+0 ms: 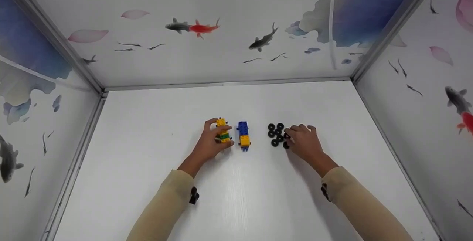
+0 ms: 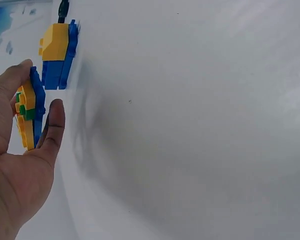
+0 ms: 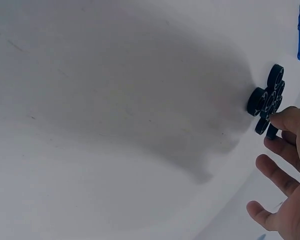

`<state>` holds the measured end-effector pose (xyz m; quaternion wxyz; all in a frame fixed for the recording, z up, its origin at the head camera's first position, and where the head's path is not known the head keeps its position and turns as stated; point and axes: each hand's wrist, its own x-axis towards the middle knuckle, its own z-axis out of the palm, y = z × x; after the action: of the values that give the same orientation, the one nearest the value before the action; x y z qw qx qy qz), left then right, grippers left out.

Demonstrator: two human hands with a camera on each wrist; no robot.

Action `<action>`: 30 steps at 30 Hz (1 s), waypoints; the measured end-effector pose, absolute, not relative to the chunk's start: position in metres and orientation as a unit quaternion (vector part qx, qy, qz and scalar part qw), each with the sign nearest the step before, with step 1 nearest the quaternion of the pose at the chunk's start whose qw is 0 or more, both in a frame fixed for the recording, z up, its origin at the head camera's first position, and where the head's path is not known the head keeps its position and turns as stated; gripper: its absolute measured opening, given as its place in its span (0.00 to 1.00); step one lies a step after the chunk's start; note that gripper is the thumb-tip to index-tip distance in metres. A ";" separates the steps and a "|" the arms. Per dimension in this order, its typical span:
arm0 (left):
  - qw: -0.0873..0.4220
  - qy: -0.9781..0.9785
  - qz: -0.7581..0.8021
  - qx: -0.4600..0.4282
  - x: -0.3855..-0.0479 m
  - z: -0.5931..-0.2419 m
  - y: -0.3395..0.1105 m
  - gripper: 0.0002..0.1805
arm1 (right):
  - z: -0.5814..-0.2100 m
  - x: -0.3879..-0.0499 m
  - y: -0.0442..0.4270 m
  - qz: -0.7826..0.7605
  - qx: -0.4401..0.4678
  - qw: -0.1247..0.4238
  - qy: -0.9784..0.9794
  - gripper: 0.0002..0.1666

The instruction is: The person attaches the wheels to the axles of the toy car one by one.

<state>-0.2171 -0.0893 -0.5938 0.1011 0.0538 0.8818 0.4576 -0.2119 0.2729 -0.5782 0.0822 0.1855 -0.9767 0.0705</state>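
Note:
My left hand point(image 1: 210, 142) grips a toy car of yellow and green building bricks point(image 2: 28, 114) on a blue base, thumb on one end and fingers on the other. To its right stands a second toy car point(image 1: 243, 133) of blue and yellow bricks, also on a blue base. Farther right lie several small black toy tires point(image 3: 256, 102), grouped close together. At the right side of that group my right hand point(image 1: 306, 143) pinches one tire point(image 3: 272, 132) between thumb and index finger. Its other fingers are spread away from the tires.
The white tabletop point(image 1: 236, 196) is bounded at the back by a patterned wall point(image 1: 229, 60) with painted fish. Similar panels with metal corner strips stand at the left and right. A dark device point(image 1: 194, 195) shows at the left cuff.

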 end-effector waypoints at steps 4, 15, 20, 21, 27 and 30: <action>0.103 0.865 0.488 0.046 -0.217 -0.591 -0.089 0.28 | -0.578 -0.213 0.270 0.075 0.190 0.088 -0.975 0.19; 0.110 0.817 0.566 0.025 -0.213 -0.586 -0.091 0.20 | -0.573 -0.217 0.249 0.143 0.217 0.103 -0.960 0.17; 0.102 0.801 0.589 0.022 -0.212 -0.588 -0.092 0.23 | -0.567 -0.218 0.235 0.202 0.218 0.084 -0.951 0.19; 0.104 0.797 0.595 0.018 -0.211 -0.589 -0.092 0.25 | -0.566 -0.219 0.231 0.207 0.215 0.075 -0.952 0.20; 0.117 0.775 0.622 -0.005 -0.209 -0.589 -0.089 0.39 | -0.556 -0.221 0.209 0.216 0.195 0.024 -0.957 0.24; 0.121 0.772 0.624 -0.006 -0.207 -0.589 -0.088 0.44 | -0.554 -0.221 0.200 0.227 0.195 0.016 -0.954 0.25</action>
<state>-0.2070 -0.0877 -0.5886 0.1211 -0.0059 0.7716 0.6245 -0.2210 0.1997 -0.5540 0.0157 0.1951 -0.9541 0.2265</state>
